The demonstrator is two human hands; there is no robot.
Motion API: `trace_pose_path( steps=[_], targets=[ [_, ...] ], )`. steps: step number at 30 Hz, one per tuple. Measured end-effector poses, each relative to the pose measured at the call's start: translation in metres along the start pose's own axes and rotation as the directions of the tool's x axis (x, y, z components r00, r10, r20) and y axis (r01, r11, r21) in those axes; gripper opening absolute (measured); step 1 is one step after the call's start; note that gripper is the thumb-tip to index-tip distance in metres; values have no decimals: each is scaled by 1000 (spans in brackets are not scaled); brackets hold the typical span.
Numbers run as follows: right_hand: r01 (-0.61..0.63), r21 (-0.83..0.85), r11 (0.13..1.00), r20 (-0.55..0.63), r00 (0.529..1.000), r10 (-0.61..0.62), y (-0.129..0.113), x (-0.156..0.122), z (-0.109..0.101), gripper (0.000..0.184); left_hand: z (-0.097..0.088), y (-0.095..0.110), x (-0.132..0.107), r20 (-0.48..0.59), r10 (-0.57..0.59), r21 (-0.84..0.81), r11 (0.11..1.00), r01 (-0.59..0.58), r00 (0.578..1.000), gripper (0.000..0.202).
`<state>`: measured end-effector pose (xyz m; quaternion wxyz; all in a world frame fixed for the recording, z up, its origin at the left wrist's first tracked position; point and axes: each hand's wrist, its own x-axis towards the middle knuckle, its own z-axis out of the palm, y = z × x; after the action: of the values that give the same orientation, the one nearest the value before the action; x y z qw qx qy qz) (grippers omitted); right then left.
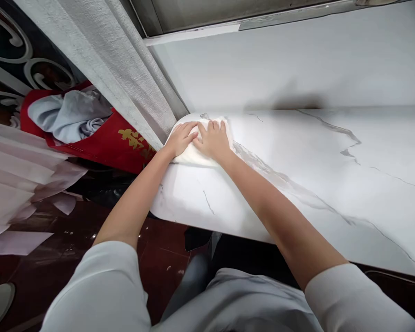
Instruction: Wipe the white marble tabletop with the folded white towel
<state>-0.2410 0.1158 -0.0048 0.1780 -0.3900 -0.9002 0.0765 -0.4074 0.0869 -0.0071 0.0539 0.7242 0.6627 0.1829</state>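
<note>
A white, soft, folded cloth (198,156) lies at the left end of a white marble-patterned tabletop (297,152). My left hand (181,138) rests flat on its left part, fingers stretched out and thumb pointing inward. Pressed onto the right part is my right hand (212,140), with its fingers spread. The two hands lie close together, thumbs almost meeting. Both palms hide much of the cloth.
Left of the tabletop hangs a pale curtain (124,60). Beyond it is a red bag (100,147) with bluish-grey fabric (72,115) inside. A white wall (280,69) borders the back. Dark red floor tiles (159,258) show below the rounded table corner.
</note>
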Motion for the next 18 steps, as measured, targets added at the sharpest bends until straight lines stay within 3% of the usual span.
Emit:
trace_pose_path(
  steps=[5,9,13,18],
  targets=[
    [-33,-44,998,4,999,34,35,47,5,57,12,-17,62,-17,21,29,999,-21,1000,53],
    [-75,-46,996,-47,996,73,55,69,8,51,18,-22,96,-7,33,45,998,-33,999,54],
    [-85,5,996,-128,988,85,62,77,11,45,19,-22,107,-9,35,49,998,-35,999,54],
    [-86,23,996,-120,989,88,61,68,10,44,18,-16,99,-13,-2,48,999,3,1000,56]
  ],
)
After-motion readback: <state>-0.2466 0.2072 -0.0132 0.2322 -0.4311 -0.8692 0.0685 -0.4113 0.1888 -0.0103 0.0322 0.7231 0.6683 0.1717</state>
